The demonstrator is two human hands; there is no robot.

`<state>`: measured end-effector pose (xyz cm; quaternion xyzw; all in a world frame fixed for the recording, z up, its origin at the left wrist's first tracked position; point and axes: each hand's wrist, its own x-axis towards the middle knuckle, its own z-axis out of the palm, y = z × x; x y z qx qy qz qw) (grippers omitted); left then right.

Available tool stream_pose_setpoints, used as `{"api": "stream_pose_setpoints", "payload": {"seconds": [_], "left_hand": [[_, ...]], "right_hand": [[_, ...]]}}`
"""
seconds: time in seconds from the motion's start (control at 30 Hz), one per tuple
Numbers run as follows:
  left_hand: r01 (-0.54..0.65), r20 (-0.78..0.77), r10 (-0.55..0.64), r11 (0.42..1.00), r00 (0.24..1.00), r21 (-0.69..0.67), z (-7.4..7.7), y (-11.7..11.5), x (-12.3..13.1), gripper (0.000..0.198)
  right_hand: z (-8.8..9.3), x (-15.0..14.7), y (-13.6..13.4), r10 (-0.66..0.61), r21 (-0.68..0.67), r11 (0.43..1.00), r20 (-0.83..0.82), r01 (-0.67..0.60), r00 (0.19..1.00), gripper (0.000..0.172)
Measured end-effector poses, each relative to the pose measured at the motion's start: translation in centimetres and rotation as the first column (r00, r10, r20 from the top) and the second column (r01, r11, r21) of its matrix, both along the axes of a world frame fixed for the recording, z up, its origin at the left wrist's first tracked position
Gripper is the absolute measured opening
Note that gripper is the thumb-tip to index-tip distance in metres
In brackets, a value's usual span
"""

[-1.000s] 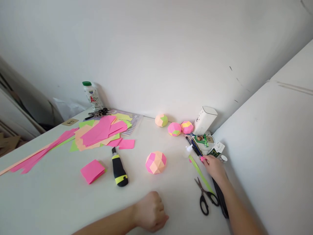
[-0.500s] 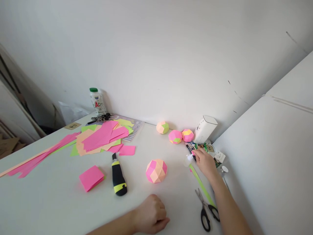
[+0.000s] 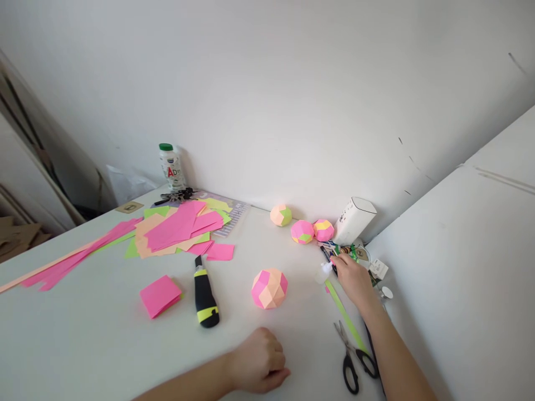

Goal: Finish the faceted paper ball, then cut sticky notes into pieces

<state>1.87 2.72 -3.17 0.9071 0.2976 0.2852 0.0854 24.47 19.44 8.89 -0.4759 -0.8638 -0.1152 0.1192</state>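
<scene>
My right hand (image 3: 353, 278) is at the small translucent bottle (image 3: 322, 273), its fingertips pinching the pink tip (image 3: 332, 260) at the bottle's top. Beside that bottle lies a green paper strip (image 3: 345, 313). Closed in a loose fist, my left hand (image 3: 259, 361) is near the front of the table with nothing showing in it; its palm side is hidden. Just beyond it sits a pink and peach faceted paper ball (image 3: 270, 288). Black-handled scissors (image 3: 349, 356) lie partly spread near my right forearm.
A black and yellow utility knife (image 3: 205, 295) and a pink paper stack (image 3: 161, 296) lie to the left. Behind are loose coloured sheets (image 3: 175, 229), a green-capped bottle (image 3: 171, 169) and smaller paper balls (image 3: 302, 231). A white container (image 3: 355, 221) stands by the wall.
The view has shifted slightly, so the things on the left appear a little higher and farther right. Both hands keep nearly the same poses, the right one still at the bottle's tip.
</scene>
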Motion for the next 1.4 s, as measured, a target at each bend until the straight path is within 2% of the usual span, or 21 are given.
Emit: {"api": "stream_pose_setpoints", "payload": {"seconds": [0.5, 0.67, 0.77, 0.87, 1.0, 1.07, 1.2, 1.4], "left_hand": [[-0.006, -0.053, 0.006, 1.0, 0.999, -0.013, -0.1, 0.0, 0.0, 0.035], [-0.011, -0.048, 0.011, 1.0, 0.999, 0.001, -0.2, 0.0, 0.1, 0.036], [-0.009, -0.06, 0.009, 1.0, 0.998, 0.006, -0.2, -0.1, 0.1, 0.036], [-0.008, -0.072, 0.008, 1.0, 0.997, 0.001, -0.3, -0.1, 0.0, 0.036], [-0.01, -0.076, 0.01, 1.0, 0.997, -0.002, -0.2, 0.0, 0.0, 0.037], [-0.01, -0.076, 0.01, 1.0, 0.997, -0.002, -0.2, 0.0, 0.0, 0.038], [-0.008, -0.088, 0.007, 1.0, 0.996, -0.008, -0.1, 0.0, 0.0, 0.037], [-0.025, -0.081, 0.025, 1.0, 0.996, 0.003, -0.1, 0.0, 0.1, 0.035]], "right_hand": [[0.7, 0.5, -0.4, -0.015, -0.04, 0.999, -0.152, 0.009, 0.988, 0.034], [0.7, 0.6, -0.8, -0.073, -0.05, 0.997, -0.234, 0.063, 0.97, 0.038], [-0.5, 1.0, -0.9, -0.165, -0.086, 0.986, -0.291, 0.146, 0.942, 0.051], [-2.9, 1.2, -0.8, -0.23, -0.192, 0.966, -0.317, 0.175, 0.92, 0.063], [-6.2, 0.6, -0.3, -0.269, -0.314, 0.935, -0.322, 0.165, 0.908, 0.061], [-7.4, 0.1, 0.1, -0.285, -0.343, 0.924, -0.319, 0.171, 0.904, 0.052], [-8.2, -0.5, 1.3, -0.322, -0.388, 0.899, -0.276, 0.202, 0.905, 0.03], [-8.0, -0.8, 3.6, -0.373, -0.409, 0.873, -0.208, 0.266, 0.904, 0.032]]}}
